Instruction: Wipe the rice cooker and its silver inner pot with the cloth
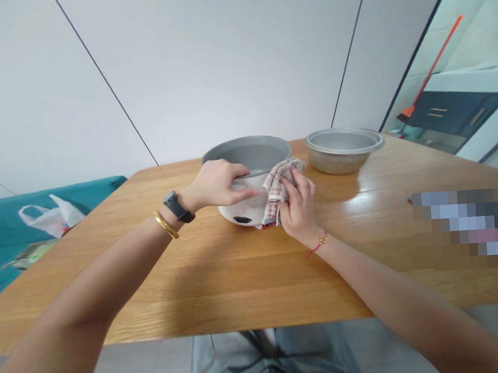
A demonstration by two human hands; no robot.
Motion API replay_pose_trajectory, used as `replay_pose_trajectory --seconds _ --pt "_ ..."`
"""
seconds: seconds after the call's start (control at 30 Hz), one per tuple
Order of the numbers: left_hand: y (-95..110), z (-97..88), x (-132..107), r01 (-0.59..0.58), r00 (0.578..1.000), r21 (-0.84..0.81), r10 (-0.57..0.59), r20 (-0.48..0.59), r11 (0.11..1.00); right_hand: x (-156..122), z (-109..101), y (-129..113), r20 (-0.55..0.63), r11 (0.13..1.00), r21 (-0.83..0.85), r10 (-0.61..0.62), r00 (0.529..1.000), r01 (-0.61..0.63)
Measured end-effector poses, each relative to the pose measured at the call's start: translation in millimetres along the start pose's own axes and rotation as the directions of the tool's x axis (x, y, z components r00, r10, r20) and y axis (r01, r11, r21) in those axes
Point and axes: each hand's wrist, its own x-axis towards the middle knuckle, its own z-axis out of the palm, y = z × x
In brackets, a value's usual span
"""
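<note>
The patterned cloth [277,176] and right hand [298,203] cover the white cooker's [252,210] right front; the left hand [217,183] hides part of its rim. Markings on the black panel [242,220] are illegible. Pixelation obscures an item [479,223] at right. The left edge crops the teal sofa [3,235].

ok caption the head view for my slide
Left hand gripping a white cooker, right hand holding a patterned cloth against its side, with a grey pot nearby on the wooden table.
</note>
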Motion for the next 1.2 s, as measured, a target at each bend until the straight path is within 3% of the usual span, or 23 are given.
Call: replay_pose_trajectory --seconds 0.1,0.17,0.33,0.43,0.6,0.77,0.87,0.97,1.07,1.13,1.2 --pt "-13 -5.6 -14 -0.052 0.998 0.071 0.049 0.032 0.996 2 1 -1 0.010 0.999 0.025 0.029 1.000 -0.029" --pt "-15 -3.6 -19 -0.027 1.000 0.150 0.026 0.010 0.988 5 3 1 0.017 0.997 0.037 0.066 0.998 -0.067" --pt "12 15.1 -8 0.107 0.989 0.209 -0.083 -0.120 0.972 18 6 2 -0.006 0.983 0.014 0.180 0.984 -0.180" --pt "28 15.4 6 0.247 0.956 0.169 -0.213 -0.200 0.954 21 3 -9 0.006 0.988 -0.086 0.132 0.991 -0.131" --pt "24 -8.4 16 0.461 0.839 -0.037 -0.450 -0.306 0.886 30 -11 -35 0.075 0.974 -0.225 0.048 0.996 -0.030" --pt "9 -10.0 4 0.578 0.615 -0.340 -0.670 -0.416 0.742 59 -17 -67 0.167 0.958 -0.287 0.074 0.983 -0.024" --pt "2 2.5 -5 0.429 0.461 -0.637 -0.762 -0.456 0.640 67 -7 -93 0.157 0.949 -0.308 -0.016 0.987 0.064" --pt "-1 11.5 -13 0.107 0.336 -0.887 -0.856 -0.393 0.449 58 9 -107 0.155 0.933 -0.277 -0.193 0.969 0.230" --pt "0 12.6 -21 -0.155 0.273 -0.955 -0.918 -0.287 0.252 36 22 -91 0.134 0.926 -0.205 -0.294 0.947 0.316" --pt "4 11.4 -27 -0.266 0.245 -0.944 -0.934 -0.260 0.194 21 27 -67 0.067 0.924 -0.195 -0.321 0.945 0.328" --pt "9 10.9 -34 -0.353 0.241 -0.924 -0.940 -0.242 0.147 10 32 -42 -0.076 0.913 -0.236 -0.358 0.931 0.332"
